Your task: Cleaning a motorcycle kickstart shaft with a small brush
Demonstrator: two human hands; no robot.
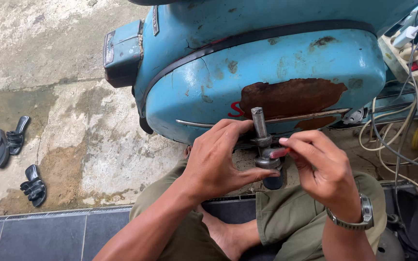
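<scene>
Hands meet over a grey metal shaft (262, 145) held upright in front of a seated person's knees. Left hand (216, 162) wraps the part from the side, fingers over its collar and thumb under its lower end, its grip closed on the metal. Right hand (322, 169), a watch (359, 217) at the wrist, pinches a small red tool (277, 152) whose tip touches the shaft's middle. Behind stands a rusted blue scooter (267, 63); sandals (13, 154) lie on the concrete floor (73, 121) at left.

Dull grey metal shaft (260, 123), glossy blue scooter panel (286, 63) w/ rough rust patch (291, 96), matt concrete floor (49, 48).
</scene>
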